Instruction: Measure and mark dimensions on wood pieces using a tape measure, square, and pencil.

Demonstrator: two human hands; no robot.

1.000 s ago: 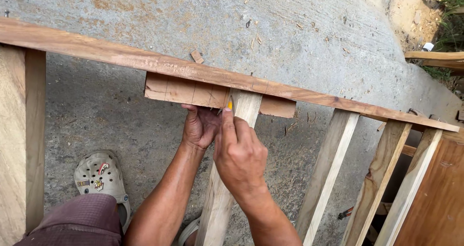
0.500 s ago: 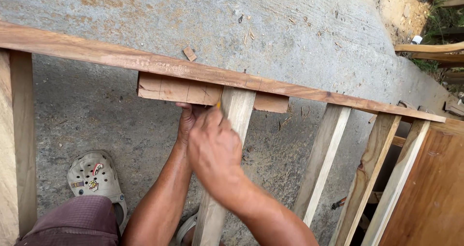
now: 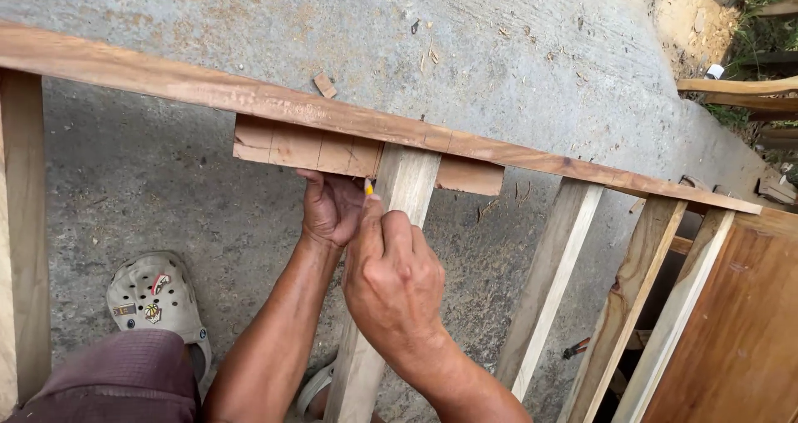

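Pencil [image 3: 368, 188], yellow, is being pinched in the right hand [image 3: 392, 283], its tip meeting the seam where the short wooden block [image 3: 307, 150] abuts the pale upright [image 3: 407, 192]; half a second ago this hand was lying higher, hiding the pencil, so it has been drawing back down the seam. Left hand [image 3: 330, 209] is bracing under the block, grip clenched against its lower edge. Long rail [image 3: 249, 97] is bounding the work above. Concrete floor [image 3: 166, 190] is lying open leftward; further uprights [image 3: 553, 282] are crowding the right.
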